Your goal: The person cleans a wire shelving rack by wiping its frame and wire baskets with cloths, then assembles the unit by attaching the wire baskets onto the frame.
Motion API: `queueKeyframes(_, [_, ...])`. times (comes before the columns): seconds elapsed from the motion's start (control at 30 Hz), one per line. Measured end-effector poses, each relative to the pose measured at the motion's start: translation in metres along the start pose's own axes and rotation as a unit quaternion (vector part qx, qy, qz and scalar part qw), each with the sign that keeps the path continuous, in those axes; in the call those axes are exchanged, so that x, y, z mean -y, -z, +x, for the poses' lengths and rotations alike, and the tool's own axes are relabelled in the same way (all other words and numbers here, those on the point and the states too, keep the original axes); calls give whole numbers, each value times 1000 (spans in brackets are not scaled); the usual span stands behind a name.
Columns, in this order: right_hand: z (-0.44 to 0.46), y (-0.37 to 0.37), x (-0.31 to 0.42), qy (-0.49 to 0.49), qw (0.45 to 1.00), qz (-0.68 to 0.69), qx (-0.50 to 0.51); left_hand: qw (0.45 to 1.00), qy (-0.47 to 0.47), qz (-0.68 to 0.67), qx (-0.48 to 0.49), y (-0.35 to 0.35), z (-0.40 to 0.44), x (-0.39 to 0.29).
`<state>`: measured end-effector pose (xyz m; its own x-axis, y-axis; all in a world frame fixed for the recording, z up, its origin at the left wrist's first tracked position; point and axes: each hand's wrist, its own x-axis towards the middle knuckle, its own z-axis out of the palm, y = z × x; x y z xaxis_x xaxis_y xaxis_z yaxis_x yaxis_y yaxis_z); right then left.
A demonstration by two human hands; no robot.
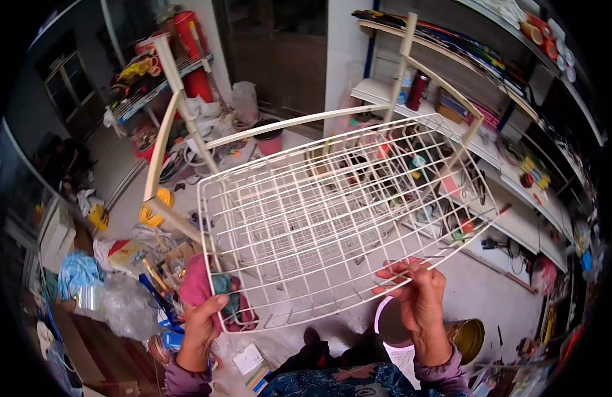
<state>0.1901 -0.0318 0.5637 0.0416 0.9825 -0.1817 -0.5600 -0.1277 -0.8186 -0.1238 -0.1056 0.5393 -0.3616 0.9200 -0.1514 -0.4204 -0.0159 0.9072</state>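
A cream-coloured wire rack (pixel 299 228) with a grid shelf and upright posts stands tilted in front of me, with another grid showing below the top one. My left hand (pixel 201 324) is closed at its near left corner, thumb up, with a pink cloth (pixel 196 283) bunched there. Teal and dark red parts of cloth show through the wires. My right hand (pixel 418 291) has its fingers curled around the near rim, right of the middle; some fingertips are hidden by the wires.
Metal shelves (pixel 534 198) with bottles and tools line the right side. A brown-gold tin (pixel 466 339) and a round bucket (pixel 393 324) sit near my feet. Plastic bags (pixel 124 308) and boxes crowd the left. A yellow coil (pixel 156 206) lies on the floor.
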Motion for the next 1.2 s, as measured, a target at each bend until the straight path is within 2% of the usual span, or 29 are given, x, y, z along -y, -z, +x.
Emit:
queueKeyframes(0.03, [1,-1,1,25,1000,-5,-11,1000,-26,-7,13,3,5,6])
queueKeyframes(0.3, [26,-12,7,38,996,-81,-8,999,33,-38,-18,11,4,29])
queueKeyframes(0.43, [33,-16,10,16,997,-72,-19,1000,-17,-12,-16,16,5,35])
queueKeyframes(0.5, [33,-16,9,16,998,-55,-21,996,44,-74,-13,19,6,35])
queueKeyframes(0.57, [34,-18,7,23,999,-42,-11,996,7,-88,4,19,10,40])
queueKeyframes(0.63, [36,-21,5,17,999,-33,-17,983,-4,-183,4,19,11,43])
queueKeyframes(0.67, [37,-23,5,15,1000,-17,-11,979,-8,-191,66,22,13,44])
queueKeyframes(0.7, [39,-25,4,13,1000,-1,-4,980,-48,-192,-20,16,15,49])
queueKeyframes(0.77, [46,-27,-1,15,1000,18,11,974,-86,-208,-25,8,19,54])
queueKeyframes(0.8, [49,-29,-3,23,999,23,16,971,-72,-227,2,14,20,57])
queueKeyframes(0.83, [52,-31,-5,28,999,29,23,959,-69,-274,13,-12,14,46])
queueKeyframes(0.9, [59,-33,-10,45,998,9,38,954,-55,-295,2,-2,20,60])
queueKeyframes(0.93, [62,-34,-11,50,998,7,32,954,-71,-280,-78,-10,21,63])
queueKeyframes(0.97, [67,-36,-12,55,998,3,31,959,-101,-242,-108,-20,24,65])
queueKeyframes(1.03, [74,-36,-11,45,997,30,51,962,-92,-250,-57,-31,27,63])
queueKeyframes(1.13, [76,-37,-10,29,996,57,57,948,-89,-302,-48,-38,34,68])
queueKeyframes(1.17, [79,-40,-9,30,996,61,55,938,-60,-341,6,-31,39,73])
queueKeyframes(1.2, [81,-42,-9,35,996,63,57,944,-108,-305,-60,-34,40,79])
